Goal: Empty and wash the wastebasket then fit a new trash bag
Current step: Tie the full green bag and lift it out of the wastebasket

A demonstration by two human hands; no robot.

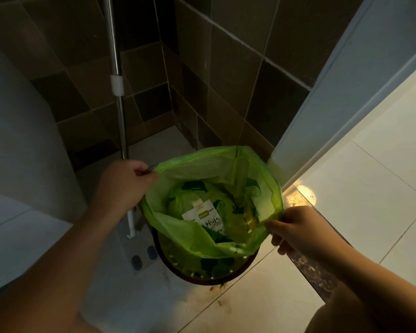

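Note:
A green trash bag [185, 234] stands open and lifted partly out of a dark round wastebasket [209, 278] on the floor. Inside the bag lie a white packet with print [203, 218] and other green-tinted rubbish. My left hand [123, 186] pinches the bag's rim at its far left. My right hand [296, 233] pinches the rim at its near right. Between the two hands the bag's mouth is spread wide. Only the front lower rim of the wastebasket shows beneath the bag.
A mop with a metal pole [117, 75] leans in the tiled corner behind the basket, its white base [131, 227] by my left wrist. A white toilet [17, 150] fills the left. A door frame [322, 111] and threshold [305, 258] run along the right.

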